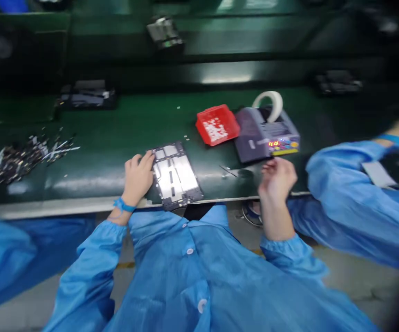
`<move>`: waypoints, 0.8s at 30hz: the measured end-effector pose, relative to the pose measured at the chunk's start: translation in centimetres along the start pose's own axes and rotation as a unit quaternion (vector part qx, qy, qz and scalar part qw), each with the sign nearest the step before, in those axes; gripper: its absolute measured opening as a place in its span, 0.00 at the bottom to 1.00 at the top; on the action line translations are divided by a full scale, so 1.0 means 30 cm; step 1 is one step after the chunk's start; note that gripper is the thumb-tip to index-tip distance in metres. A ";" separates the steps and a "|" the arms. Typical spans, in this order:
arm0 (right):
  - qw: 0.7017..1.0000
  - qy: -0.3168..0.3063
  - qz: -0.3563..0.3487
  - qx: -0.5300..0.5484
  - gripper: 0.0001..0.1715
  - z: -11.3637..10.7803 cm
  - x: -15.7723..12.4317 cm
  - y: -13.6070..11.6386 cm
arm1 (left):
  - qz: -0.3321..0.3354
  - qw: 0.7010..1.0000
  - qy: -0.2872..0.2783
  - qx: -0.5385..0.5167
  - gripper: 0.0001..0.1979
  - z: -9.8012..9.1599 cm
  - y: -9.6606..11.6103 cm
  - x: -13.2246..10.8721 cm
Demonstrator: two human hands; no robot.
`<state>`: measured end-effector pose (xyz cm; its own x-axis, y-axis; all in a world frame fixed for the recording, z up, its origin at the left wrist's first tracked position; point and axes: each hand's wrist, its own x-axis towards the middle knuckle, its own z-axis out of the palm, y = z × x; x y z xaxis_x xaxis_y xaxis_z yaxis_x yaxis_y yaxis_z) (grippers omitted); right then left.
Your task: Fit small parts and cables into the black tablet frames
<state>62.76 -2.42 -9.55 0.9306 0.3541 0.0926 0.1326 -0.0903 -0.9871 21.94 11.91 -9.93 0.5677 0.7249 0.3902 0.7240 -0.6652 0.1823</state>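
A dark rectangular frame with shiny metal plates (175, 175) lies on the green bench near its front edge. My left hand (137, 177) rests on the frame's left side, with the fingers curled over its upper left corner. Just off the bench edge hovers my right hand (277, 179), fingers bent and pinched toward the thumb; blur hides whether anything small sits in them. It is nearest to the grey tape dispenser (266, 136) with a lit red display and a white tape roll (270, 102) on top.
A red tray (217, 124) with white bits stands behind the frame. A heap of small metal parts (29, 154) lies at the left. Dark assemblies (87, 94) sit farther back. A co-worker's blue sleeve (351, 193) reaches in at the right.
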 end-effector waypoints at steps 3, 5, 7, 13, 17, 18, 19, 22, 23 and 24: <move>0.988 0.059 -0.145 -0.014 0.22 -0.067 -0.050 -0.076 | -0.041 0.998 -0.057 0.000 0.30 0.005 0.019 -0.018; 0.980 -0.073 -0.185 -0.008 0.14 -0.072 -0.083 -0.161 | -0.060 0.995 -0.079 -0.009 0.31 0.007 0.030 -0.024; 0.936 -0.280 -0.210 -0.034 0.08 -0.005 -0.125 -0.256 | -0.067 0.994 -0.087 -0.012 0.32 0.006 0.041 -0.030; 0.579 -0.703 -0.320 -0.261 0.14 0.566 -0.249 -0.376 | -0.066 0.993 -0.097 -0.013 0.31 0.005 0.056 -0.049; 0.433 -0.748 -0.357 -0.354 0.14 0.846 -0.284 -0.329 | -0.077 0.992 -0.101 -0.029 0.30 0.014 0.060 -0.047; 0.412 -0.753 -0.361 -0.364 0.14 0.875 -0.287 -0.319 | -0.081 0.991 -0.102 -0.032 0.29 0.016 0.061 -0.046; 0.397 -0.757 -0.365 -0.370 0.13 0.892 -0.289 -0.312 | -0.083 0.990 -0.104 -0.035 0.29 0.017 0.063 -0.046; 0.373 -0.764 -0.371 -0.373 0.12 0.898 -0.287 -0.308 | -0.089 0.988 -0.112 -0.053 0.29 0.018 0.065 -0.047; 0.369 -0.766 -0.372 -0.372 0.12 0.894 -0.285 -0.308 | -0.092 0.988 -0.113 -0.059 0.29 0.019 0.065 -0.049; 0.367 -0.768 -0.372 -0.370 0.11 0.892 -0.283 -0.307 | -0.094 0.987 -0.113 -0.063 0.30 0.020 0.065 -0.051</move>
<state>44.50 20.31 -4.74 -0.6724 0.5925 -0.4436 0.7402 0.5367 -0.4052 22.74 9.61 -10.71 0.5111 0.8498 0.1290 0.7786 -0.5213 0.3492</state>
